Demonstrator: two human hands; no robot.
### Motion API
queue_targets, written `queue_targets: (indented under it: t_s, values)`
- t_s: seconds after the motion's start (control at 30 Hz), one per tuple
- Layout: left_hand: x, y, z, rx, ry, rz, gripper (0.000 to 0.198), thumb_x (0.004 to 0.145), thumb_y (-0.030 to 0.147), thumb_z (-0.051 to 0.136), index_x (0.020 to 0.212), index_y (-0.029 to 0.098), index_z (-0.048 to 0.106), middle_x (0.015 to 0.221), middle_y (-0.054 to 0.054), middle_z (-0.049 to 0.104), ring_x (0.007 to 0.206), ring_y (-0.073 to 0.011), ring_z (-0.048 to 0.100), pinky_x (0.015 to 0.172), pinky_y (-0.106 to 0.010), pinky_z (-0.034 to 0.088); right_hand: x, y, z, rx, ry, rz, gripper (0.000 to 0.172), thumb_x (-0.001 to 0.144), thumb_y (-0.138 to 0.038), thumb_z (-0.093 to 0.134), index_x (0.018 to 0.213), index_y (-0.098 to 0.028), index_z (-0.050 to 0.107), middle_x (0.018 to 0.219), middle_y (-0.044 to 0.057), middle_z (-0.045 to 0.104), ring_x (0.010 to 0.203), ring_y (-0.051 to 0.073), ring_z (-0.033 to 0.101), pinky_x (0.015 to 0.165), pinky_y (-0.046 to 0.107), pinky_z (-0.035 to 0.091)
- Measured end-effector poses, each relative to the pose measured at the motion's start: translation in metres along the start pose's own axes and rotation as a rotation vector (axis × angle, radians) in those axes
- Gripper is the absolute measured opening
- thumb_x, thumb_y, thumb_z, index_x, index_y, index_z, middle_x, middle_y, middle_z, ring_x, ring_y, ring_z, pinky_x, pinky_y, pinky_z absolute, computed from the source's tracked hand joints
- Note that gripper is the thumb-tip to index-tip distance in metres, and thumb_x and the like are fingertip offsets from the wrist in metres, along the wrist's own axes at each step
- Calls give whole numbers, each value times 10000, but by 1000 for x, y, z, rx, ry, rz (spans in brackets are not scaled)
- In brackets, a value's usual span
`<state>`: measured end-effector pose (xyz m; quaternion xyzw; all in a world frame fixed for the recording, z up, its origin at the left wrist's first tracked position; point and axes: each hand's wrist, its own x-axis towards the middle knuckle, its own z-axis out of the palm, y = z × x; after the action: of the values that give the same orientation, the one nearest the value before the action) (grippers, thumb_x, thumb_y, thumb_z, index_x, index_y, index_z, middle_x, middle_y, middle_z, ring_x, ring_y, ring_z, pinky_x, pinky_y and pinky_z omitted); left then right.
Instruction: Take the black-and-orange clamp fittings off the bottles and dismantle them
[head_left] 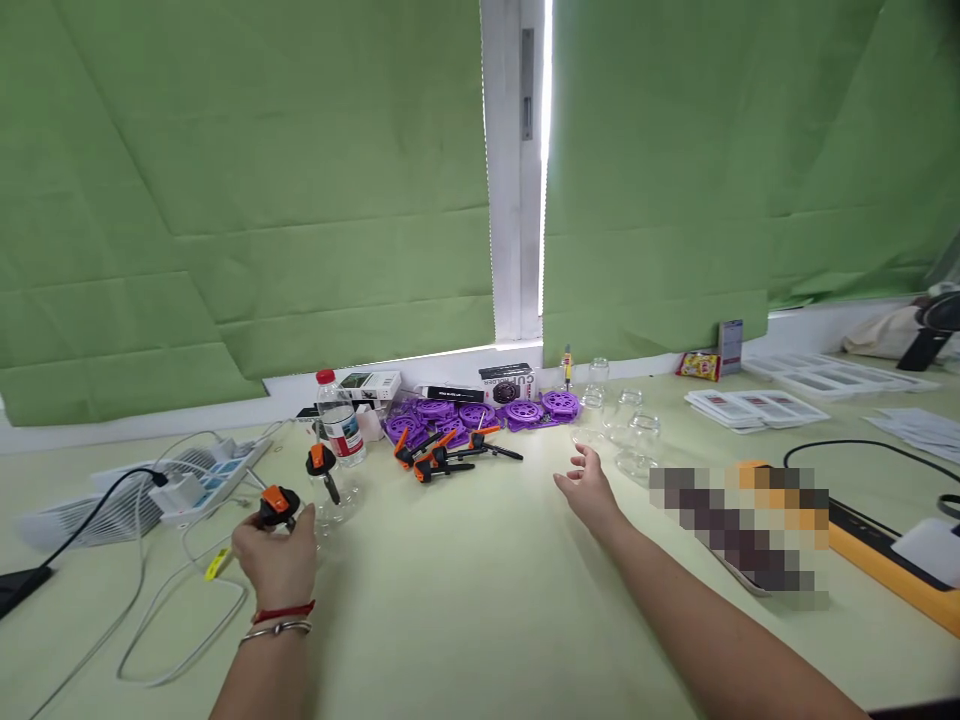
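On the left, my left hand (276, 555) is closed around a black-and-orange clamp (278, 503); its lower part is hidden by my fingers. Just beyond it, a similar clamp (320, 462) sits in or on a clear glass (343, 505). My right hand (591, 490) hovers over the table with its fingers apart and nothing in it. Several clear glass cups (643, 435) stand nearest to that hand, a little past its fingers. Between the hands and farther back, more black-and-orange clamps (442, 462) lie in front of a pile of purple round parts (523, 412).
A water bottle (341, 420) with a red cap and small boxes (510, 380) stand along the back. At left are a power strip (214, 485) and loose cables. To the right lie a blurred object (731, 530), an orange-and-black case (885, 565), cards (757, 408) and a snack packet (697, 366).
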<state>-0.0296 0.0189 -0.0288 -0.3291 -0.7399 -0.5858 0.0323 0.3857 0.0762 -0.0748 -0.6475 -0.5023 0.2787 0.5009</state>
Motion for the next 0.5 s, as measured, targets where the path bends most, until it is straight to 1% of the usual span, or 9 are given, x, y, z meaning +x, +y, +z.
queue_targets:
  t_s: [0.07,0.13,0.17,0.23,0.27,0.3,0.33,0.4,0.5]
  values:
    - [-3,4,-3,30,16,-65,632,512,418,741,994,176,412,893,-14,432,889,-240,497,859,-485,411,3,-1,-3,-26,46,-38,657,692,-409,548,1280,-207,335,1150,108,492,919,228,550,719,352,492]
    - [-10,12,-7,81,80,-54,748,486,442,758,1081,157,404,1000,-65,465,985,-295,491,902,-517,387,6,-5,-12,-81,154,-161,579,713,-378,529,1240,-188,380,1123,114,503,902,229,549,763,373,479]
    - [-15,17,-9,111,136,6,787,497,454,753,1127,145,395,1069,-99,466,1053,-331,465,940,-544,347,9,-8,-19,-125,230,-248,539,722,-359,522,1215,-178,402,1124,122,500,918,236,541,803,390,463]
    - [-27,32,-9,130,243,249,810,564,432,722,1216,120,356,1200,-157,430,1177,-366,384,1010,-556,264,15,-14,-34,-242,417,-421,498,731,-324,518,1188,-157,416,1173,152,469,1020,271,498,901,434,401]
    - [-33,40,-6,111,221,402,769,622,397,688,1245,115,337,1239,-170,410,1204,-352,367,1018,-529,274,19,-16,-41,-304,517,-477,509,727,-313,523,1193,-146,403,1204,168,448,1106,299,447,949,462,352]
    - [-40,48,-1,87,123,562,671,679,355,645,1234,116,355,1230,-167,426,1194,-327,390,1018,-503,292,23,-18,-48,-356,608,-499,542,720,-307,532,1211,-135,380,1238,184,421,1183,322,384,982,485,308]
    - [-47,55,6,77,-15,691,558,732,311,594,1215,125,384,1225,-160,445,1196,-305,403,1025,-477,301,28,-18,-54,-395,676,-489,590,711,-306,543,1238,-125,348,1274,199,386,1232,337,331,1000,499,275]
    - [-57,63,28,134,-349,862,446,792,242,514,1215,145,416,1258,-148,458,1234,-270,387,1048,-428,300,40,-15,-63,-436,731,-403,703,676,-316,570,1283,-103,286,1315,227,337,1263,369,282,999,524,256]
    - [-63,63,68,335,-678,846,554,749,128,510,1290,134,391,1407,-154,351,1294,-271,332,1058,-396,294,59,-7,-68,-451,637,-194,832,635,-353,599,1325,-87,218,1309,246,355,1227,404,324,953,527,306]
